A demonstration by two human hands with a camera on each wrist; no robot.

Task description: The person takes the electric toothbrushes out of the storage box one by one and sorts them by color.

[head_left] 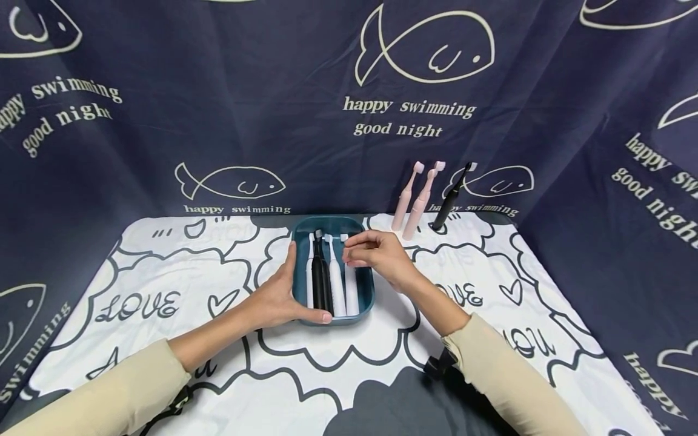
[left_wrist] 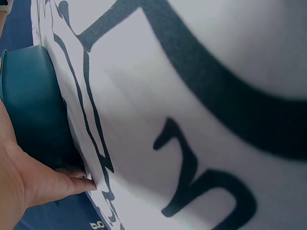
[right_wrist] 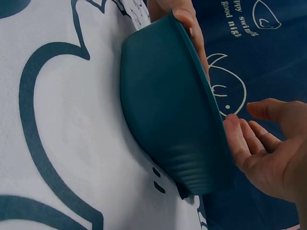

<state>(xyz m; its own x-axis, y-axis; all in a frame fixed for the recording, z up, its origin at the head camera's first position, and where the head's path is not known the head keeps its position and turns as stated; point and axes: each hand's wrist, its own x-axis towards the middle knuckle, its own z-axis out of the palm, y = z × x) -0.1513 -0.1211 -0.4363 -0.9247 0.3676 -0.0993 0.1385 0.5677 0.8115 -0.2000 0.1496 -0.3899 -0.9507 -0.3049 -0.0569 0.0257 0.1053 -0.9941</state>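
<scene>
A dark teal bin on the cloth holds several electric toothbrushes lying side by side, their heads toward the far end. Among them are a white one at the left, a black toothbrush, a white toothbrush and a rightmost white toothbrush. My left hand spreads around the bin's near left corner, thumb on the near rim and fingers straight along the left wall. Over the bin's right rim, my right hand hovers by the rightmost toothbrush and hides its middle. In the right wrist view, thumb and fingertips are apart with nothing between them.
Behind the bin to the right stand two pink toothbrushes and a black toothbrush, upright near the back edge. A dark blue curtain with fish drawings hangs behind and at both sides. The table wears a white printed cloth.
</scene>
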